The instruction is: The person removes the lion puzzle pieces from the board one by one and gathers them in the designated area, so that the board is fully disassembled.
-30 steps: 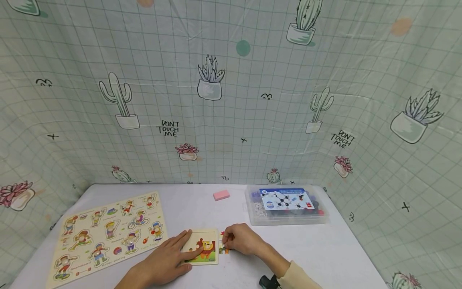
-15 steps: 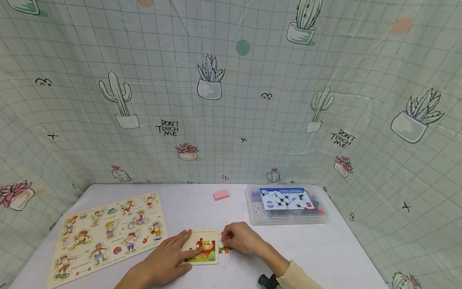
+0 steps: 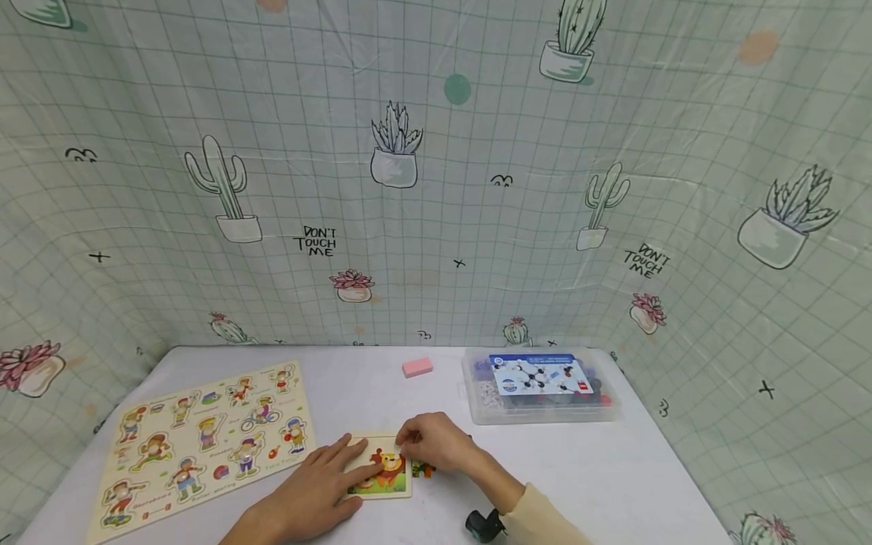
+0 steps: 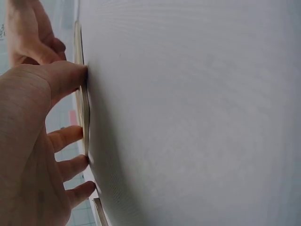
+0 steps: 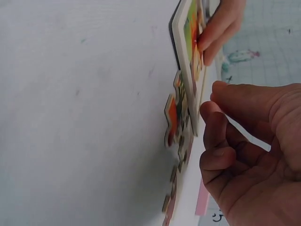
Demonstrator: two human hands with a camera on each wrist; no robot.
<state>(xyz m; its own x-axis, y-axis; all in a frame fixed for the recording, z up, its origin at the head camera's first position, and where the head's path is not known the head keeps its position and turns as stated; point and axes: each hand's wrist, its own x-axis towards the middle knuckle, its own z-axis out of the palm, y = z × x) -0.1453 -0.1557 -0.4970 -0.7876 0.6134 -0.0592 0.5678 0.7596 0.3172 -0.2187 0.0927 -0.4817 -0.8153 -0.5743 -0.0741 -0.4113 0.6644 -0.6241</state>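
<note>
A small wooden jigsaw tray [image 3: 385,496] lies on the white table, with a bear picture [image 3: 390,478] partly assembled inside. My left hand [image 3: 315,488] rests over its left side, fingers stretched out; in the left wrist view the thumb [image 4: 70,77] touches the tray's edge. Above the tray's upper right corner is my right hand [image 3: 441,445], thumb and index fingertips close together. Whether a piece sits between them is not visible, even in the right wrist view. Loose jigsaw pieces [image 5: 172,120] lie beside the tray's right edge, partly under the right hand in the head view.
A large wooden puzzle board [image 3: 232,424] with sports figures lies at the left. Toward the back are a pink eraser-like block [image 3: 418,368] and a clear plastic case [image 3: 545,412] with a molecule label. A black device [image 3: 484,524] is by the right wrist.
My right hand has moved left and slightly up, from the loose pieces to the tray's upper right corner. The left hand stays on the tray, with only slight finger movement.
</note>
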